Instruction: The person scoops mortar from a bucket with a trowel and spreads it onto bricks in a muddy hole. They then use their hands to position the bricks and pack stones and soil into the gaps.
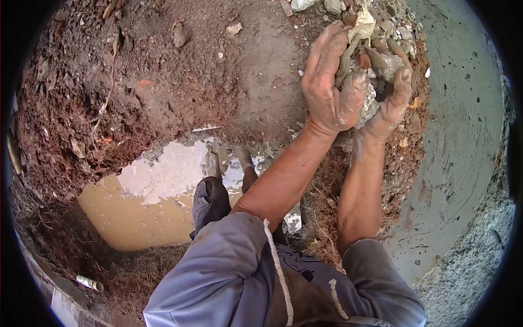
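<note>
Both of my hands reach forward into a heap of grey rubble and stones (381,32) on top of a red earth bank. My left hand (329,82) is coated in wet grey mud and curls around a clump of muddy debris (354,54) with a pale scrap in it. My right hand (395,92) grips the same clump from the right side, fingers bent over a grey stone (389,65). The two hands press against each other around the clump.
Below the bank lies a pit of brown muddy water (141,212), where my legs and feet (218,185) stand. Red soil with roots (109,98) rises at the left. A curved grey concrete wall (463,136) runs along the right.
</note>
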`<state>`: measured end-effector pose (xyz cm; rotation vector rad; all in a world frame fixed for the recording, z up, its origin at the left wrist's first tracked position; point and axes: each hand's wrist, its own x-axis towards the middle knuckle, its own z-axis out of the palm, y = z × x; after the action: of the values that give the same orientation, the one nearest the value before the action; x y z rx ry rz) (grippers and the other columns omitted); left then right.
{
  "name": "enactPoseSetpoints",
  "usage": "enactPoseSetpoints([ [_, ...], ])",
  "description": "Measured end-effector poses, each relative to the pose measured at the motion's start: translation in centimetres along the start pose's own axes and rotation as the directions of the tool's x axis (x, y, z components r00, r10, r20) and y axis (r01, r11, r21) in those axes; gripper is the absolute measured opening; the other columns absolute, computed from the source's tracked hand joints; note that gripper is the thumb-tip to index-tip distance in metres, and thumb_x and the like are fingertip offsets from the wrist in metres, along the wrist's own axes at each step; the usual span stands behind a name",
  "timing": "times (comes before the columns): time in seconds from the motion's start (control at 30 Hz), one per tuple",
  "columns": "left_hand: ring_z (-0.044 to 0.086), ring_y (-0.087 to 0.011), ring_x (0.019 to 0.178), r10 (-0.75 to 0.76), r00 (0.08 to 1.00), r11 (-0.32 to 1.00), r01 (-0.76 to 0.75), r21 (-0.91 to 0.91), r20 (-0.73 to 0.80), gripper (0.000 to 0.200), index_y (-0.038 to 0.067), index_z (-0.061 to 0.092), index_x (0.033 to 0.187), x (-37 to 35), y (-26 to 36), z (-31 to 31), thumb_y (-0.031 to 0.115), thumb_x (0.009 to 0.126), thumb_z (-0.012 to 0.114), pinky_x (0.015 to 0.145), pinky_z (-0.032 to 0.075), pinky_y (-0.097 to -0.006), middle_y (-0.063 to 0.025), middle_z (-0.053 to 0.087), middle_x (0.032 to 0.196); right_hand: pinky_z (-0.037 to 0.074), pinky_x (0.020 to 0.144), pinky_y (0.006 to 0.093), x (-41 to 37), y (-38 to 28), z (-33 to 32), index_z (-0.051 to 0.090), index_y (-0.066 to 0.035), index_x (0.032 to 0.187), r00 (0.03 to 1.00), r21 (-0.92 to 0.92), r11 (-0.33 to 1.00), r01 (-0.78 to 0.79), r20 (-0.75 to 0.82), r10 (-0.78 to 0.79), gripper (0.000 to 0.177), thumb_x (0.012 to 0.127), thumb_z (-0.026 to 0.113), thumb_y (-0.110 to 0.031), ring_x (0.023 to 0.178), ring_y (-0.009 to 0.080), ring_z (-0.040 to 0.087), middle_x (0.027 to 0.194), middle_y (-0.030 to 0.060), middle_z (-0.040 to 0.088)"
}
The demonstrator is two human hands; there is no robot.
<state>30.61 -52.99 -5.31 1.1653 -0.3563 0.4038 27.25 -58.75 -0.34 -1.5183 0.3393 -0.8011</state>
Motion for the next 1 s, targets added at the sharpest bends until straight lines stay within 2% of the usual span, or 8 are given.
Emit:
enactPoseSetpoints([
  [0.17, 0.052, -0.0339, 0.119, -0.220, 0.975, 0.952, 0.222, -0.211, 0.032, 0.061, -0.003, 0.062, 0.114, -2.7, 1.8, -1.5, 0.051, 0.085, 0.059, 0.098, 0.042, -0.0424, -0.0245, 0.053, 0.126, 0.052, 0.085, 0.0318, -3.2, 0.1, -0.9, 0.047, 0.000, 0.129, 0.994, 0.249, 0.967, -0.046, -0.089, 0.070, 0.059, 0.094, 0.050, -0.047, 0.104, 0.0229, 0.060, 0.122, 0.0182, 0.056],
  [0.3, 0.051, -0.0299, 0.118, -0.455, 0.883, 0.797, 0.461, -0.390, 0.115, 0.057, 0.003, 0.064, 0.111, -4.5, 2.6, -2.7, 0.050, 0.080, 0.067, 0.101, 0.038, -0.0404, -0.0172, 0.058, 0.118, 0.049, 0.090, 0.0357, -6.3, -0.1, -1.5, 0.046, -0.001, 0.130, 0.993, 0.101, 0.994, -0.051, -0.104, 0.062, 0.063, 0.090, 0.057, -0.049, 0.104, 0.0236, 0.058, 0.122, 0.0164, 0.056],
  [0.4, 0.052, -0.0279, 0.117, -0.551, 0.822, 0.762, 0.567, -0.314, 0.146, 0.052, 0.003, 0.064, 0.111, -7.1, 4.8, -4.7, 0.045, 0.080, 0.070, 0.101, 0.038, -0.0401, -0.0145, 0.059, 0.115, 0.047, 0.093, 0.0385, -10.1, -0.1, -0.9, 0.048, -0.003, 0.129, 0.971, 0.218, 0.966, -0.141, -0.159, 0.177, 0.060, 0.088, 0.062, -0.044, 0.107, 0.0247, 0.056, 0.120, 0.0146, 0.056],
  [0.43, 0.053, -0.0268, 0.115, -0.656, 0.730, 0.672, 0.681, -0.290, 0.192, 0.050, 0.003, 0.064, 0.110, -8.4, 5.4, -5.7, 0.042, 0.080, 0.072, 0.101, 0.038, -0.0408, -0.0132, 0.059, 0.114, 0.045, 0.096, 0.0394, -12.1, 0.1, -1.0, 0.048, -0.002, 0.127, 0.942, 0.324, 0.928, -0.183, -0.211, 0.260, 0.059, 0.085, 0.068, -0.040, 0.109, 0.0252, 0.055, 0.118, 0.0138, 0.056],
  [0.53, 0.056, -0.0243, 0.109, -0.645, 0.738, 0.749, 0.662, -0.031, 0.198, 0.048, 0.002, 0.064, 0.110, -12.0, 7.3, -9.5, 0.039, 0.081, 0.072, 0.099, 0.040, -0.0387, -0.0118, 0.060, 0.113, 0.045, 0.097, 0.0383, -18.1, 0.6, -1.7, 0.049, -0.004, 0.126, 0.887, 0.426, 0.877, -0.223, -0.283, 0.364, 0.055, 0.084, 0.072, -0.031, 0.108, 0.0242, 0.055, 0.119, 0.0132, 0.056],
  [0.67, 0.057, -0.0217, 0.105, -0.736, 0.619, 0.659, 0.747, 0.083, 0.273, 0.038, -0.001, 0.061, 0.113, -17.5, 9.3, -15.8, 0.024, 0.085, 0.069, 0.095, 0.042, -0.0336, -0.0113, 0.061, 0.111, 0.045, 0.096, 0.0342, -27.5, 1.9, -1.3, 0.054, -0.006, 0.122, 0.755, 0.591, 0.767, -0.248, -0.378, 0.536, 0.041, 0.086, 0.070, -0.020, 0.109, 0.0205, 0.055, 0.120, 0.0105, 0.057],
  [0.87, 0.057, -0.0232, 0.105, -0.865, 0.433, 0.499, 0.799, 0.336, 0.253, 0.039, -0.004, 0.060, 0.115, -25.6, 7.0, -26.1, 0.025, 0.089, 0.062, 0.094, 0.042, -0.0349, -0.0133, 0.061, 0.114, 0.047, 0.091, 0.0323, -38.3, 7.2, 0.1, 0.057, -0.008, 0.116, 0.534, 0.753, 0.601, -0.268, -0.403, 0.744, 0.033, 0.087, 0.069, -0.020, 0.103, 0.0185, 0.059, 0.114, 0.0072, 0.060],
  [1.0, 0.057, -0.0237, 0.105, -0.929, 0.295, 0.367, 0.820, 0.439, 0.225, 0.041, -0.006, 0.060, 0.116, -29.3, 4.7, -28.3, 0.025, 0.090, 0.062, 0.094, 0.043, -0.0350, -0.0147, 0.062, 0.115, 0.048, 0.089, 0.0321, -44.0, 13.1, -0.9, 0.058, -0.008, 0.116, 0.409, 0.765, 0.591, -0.256, -0.468, 0.783, 0.034, 0.087, 0.069, -0.020, 0.100, 0.0183, 0.060, 0.112, 0.0072, 0.062],
])
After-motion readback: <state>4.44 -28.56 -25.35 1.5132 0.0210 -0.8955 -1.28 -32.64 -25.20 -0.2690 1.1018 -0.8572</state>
